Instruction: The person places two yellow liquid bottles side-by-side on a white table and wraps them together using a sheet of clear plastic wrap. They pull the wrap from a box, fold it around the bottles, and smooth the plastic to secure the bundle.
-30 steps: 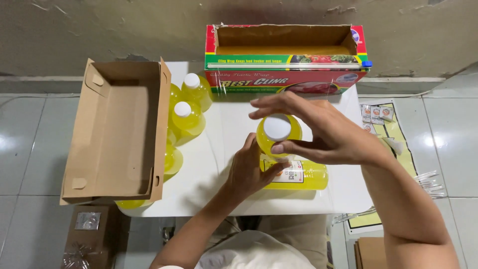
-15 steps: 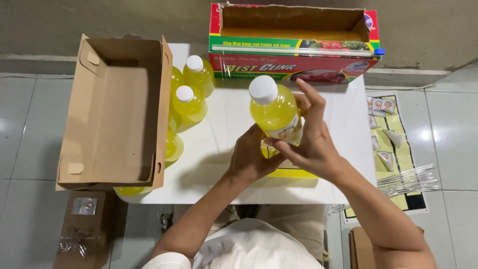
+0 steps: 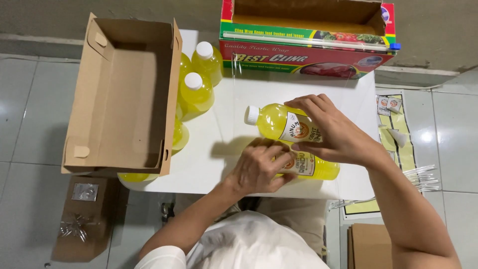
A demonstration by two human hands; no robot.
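Now my right hand (image 3: 334,135) closes around the upper yellow bottle (image 3: 279,123) lying over the table's (image 3: 229,164) near-right part, my left hand (image 3: 259,167) pressing the lower bottle (image 3: 313,167); I should keep both aligned.

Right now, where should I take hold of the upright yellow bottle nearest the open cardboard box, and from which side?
Grip the upright bottle around its narrow neck just under the white cap, coming from above or from the bare table side on its right. The cardboard box crowds its left, and another bottle stands close behind it.
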